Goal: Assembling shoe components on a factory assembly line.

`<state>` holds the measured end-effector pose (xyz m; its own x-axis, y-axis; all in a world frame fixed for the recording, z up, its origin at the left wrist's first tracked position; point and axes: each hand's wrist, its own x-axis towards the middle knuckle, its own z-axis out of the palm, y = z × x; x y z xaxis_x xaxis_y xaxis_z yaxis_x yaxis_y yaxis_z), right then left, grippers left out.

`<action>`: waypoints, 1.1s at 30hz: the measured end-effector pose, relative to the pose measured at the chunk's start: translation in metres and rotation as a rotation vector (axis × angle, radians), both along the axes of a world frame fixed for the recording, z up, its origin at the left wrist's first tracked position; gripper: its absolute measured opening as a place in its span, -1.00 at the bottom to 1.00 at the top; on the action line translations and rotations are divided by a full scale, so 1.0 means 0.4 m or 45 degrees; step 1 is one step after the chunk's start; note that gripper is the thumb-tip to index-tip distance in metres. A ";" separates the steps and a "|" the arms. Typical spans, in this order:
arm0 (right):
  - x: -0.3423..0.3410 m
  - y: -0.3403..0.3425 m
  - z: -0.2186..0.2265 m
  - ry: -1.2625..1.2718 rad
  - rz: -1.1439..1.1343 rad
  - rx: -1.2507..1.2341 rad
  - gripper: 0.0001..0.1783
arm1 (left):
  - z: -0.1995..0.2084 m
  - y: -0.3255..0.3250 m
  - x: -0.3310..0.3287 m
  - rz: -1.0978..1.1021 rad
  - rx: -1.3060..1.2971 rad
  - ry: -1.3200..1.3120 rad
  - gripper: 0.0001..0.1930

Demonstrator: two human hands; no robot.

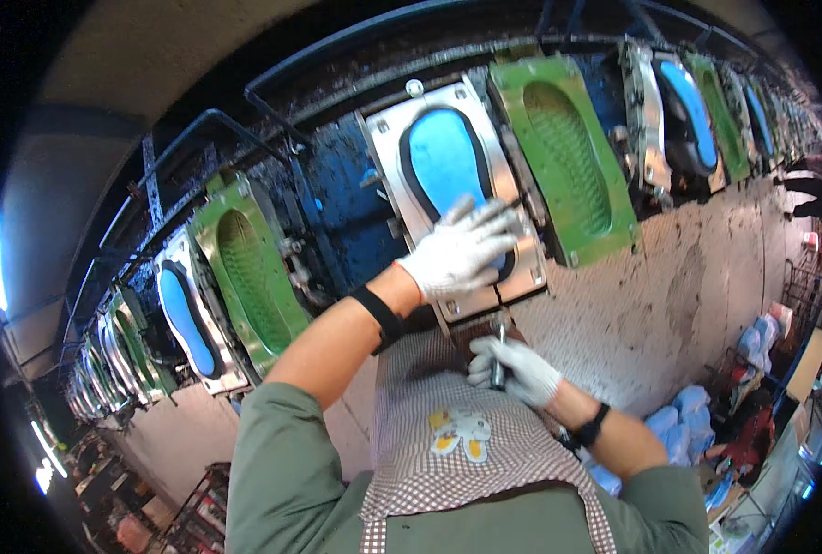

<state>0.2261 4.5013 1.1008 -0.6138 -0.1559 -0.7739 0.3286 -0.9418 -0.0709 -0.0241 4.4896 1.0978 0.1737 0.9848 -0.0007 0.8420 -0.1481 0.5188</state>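
In a white knitted glove, my left hand lies with its fingers spread over the lower part of a blue sole-shaped piece. That piece has a black rim and sits in a silver metal shoe-sole mould. Lower down, in front of the apron, my gloved right hand is closed around a slim metal rod-like tool. Its upper end points toward the mould's near edge; the exact kind of tool cannot be made out. A green mould half with a ridged sole-shaped hollow stands open beside the silver one.
More silver and green moulds line the curved machine on both sides, including a green half and a blue-filled silver mould at left. A blue pipe rail runs behind. Bluish bundles lie at the lower right.
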 end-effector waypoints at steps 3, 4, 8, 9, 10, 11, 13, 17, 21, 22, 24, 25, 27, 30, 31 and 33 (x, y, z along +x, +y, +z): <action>-0.050 0.173 -0.077 0.102 1.104 0.228 -0.79 | -0.016 0.004 -0.011 -0.015 -0.030 0.103 -0.34; -0.126 0.241 -0.028 0.286 1.738 0.580 -0.77 | -0.007 0.010 -0.007 -0.004 -0.089 0.115 -0.32; -0.115 0.206 0.025 0.572 2.183 2.027 -0.75 | -0.019 -0.010 -0.009 0.014 -0.136 0.155 -0.36; -0.045 0.182 -0.016 0.533 1.865 2.321 -0.82 | -0.023 -0.005 -0.005 -0.002 -0.147 0.139 -0.38; -0.020 0.168 -0.009 0.499 1.729 2.474 -0.86 | -0.024 -0.005 -0.005 0.012 -0.094 0.111 -0.43; -0.010 0.157 -0.003 0.477 1.580 2.615 -0.89 | -0.020 -0.016 -0.021 0.117 -0.005 -0.041 -0.45; -0.003 0.187 -0.014 0.464 1.555 2.677 -0.95 | -0.006 -0.026 -0.066 0.513 0.149 -0.041 -0.53; -0.090 0.212 0.011 1.110 1.968 2.383 -0.88 | -0.201 -0.212 -0.275 2.239 0.599 -1.706 -0.46; -0.040 0.215 -0.017 0.841 1.601 2.584 -0.85 | -0.295 -0.177 -0.139 1.706 0.362 -2.413 -0.22; -0.026 0.231 -0.005 0.738 1.599 2.583 -0.83 | -0.319 -0.164 -0.080 1.728 0.269 -2.284 -0.23; -0.013 0.261 0.051 0.614 1.609 2.493 -0.70 | -0.376 -0.232 0.007 1.873 -0.108 -1.928 -0.27; -0.016 0.262 0.081 0.673 1.589 2.521 -0.70 | -0.420 -0.306 -0.003 1.999 -0.380 -1.682 -0.29; -0.035 0.252 0.126 0.808 1.321 2.386 -0.60 | -0.470 -0.413 -0.102 2.040 -0.093 -1.513 -0.33; 0.005 0.283 0.098 0.703 1.277 2.329 -0.52 | -0.411 -0.240 -0.198 2.033 0.054 -2.016 -0.35; 0.025 0.306 0.102 0.596 1.361 2.208 -0.53 | -0.365 -0.146 -0.195 2.023 0.084 -2.158 -0.31; 0.083 0.365 0.115 0.495 1.223 2.225 -0.57 | -0.281 -0.088 -0.173 1.764 0.229 -2.368 -0.20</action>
